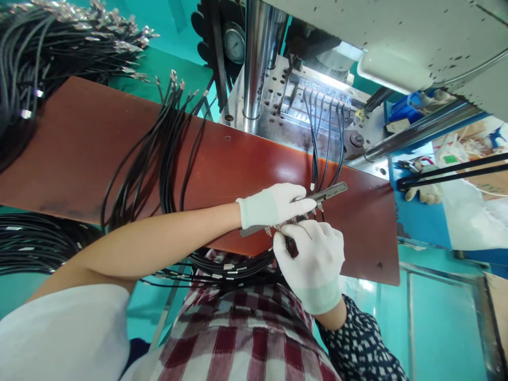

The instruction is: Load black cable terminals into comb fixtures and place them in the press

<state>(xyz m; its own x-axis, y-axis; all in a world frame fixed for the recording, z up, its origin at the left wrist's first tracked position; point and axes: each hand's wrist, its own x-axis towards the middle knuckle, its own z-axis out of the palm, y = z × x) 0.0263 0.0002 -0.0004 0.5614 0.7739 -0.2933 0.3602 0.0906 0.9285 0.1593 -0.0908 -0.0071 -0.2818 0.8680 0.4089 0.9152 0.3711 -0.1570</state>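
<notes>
metal bar (332,191): slim, grey, slanting across the brown board's near edge
cable ends (296,218): metal-tipped, black, lined along bar

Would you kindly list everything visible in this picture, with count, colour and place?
metal bar: one, grey, lying slantwise on the board, under the left hand
cables in the machine: several, black, running from the machine's slots down to the bar
board: one, reddish-brown, across the middle
cable bundle: many, black with silver tips, draped over the board at left
cable heap: many, black with silver tips, top left
machine: one, grey and steel, top right
gauge: one, round, pale, top centre
co-worker's gloved hand: one, white, far right
left hand: white glove, resting on the bar
right hand: white glove, pinching cable ends at the bar
</notes>
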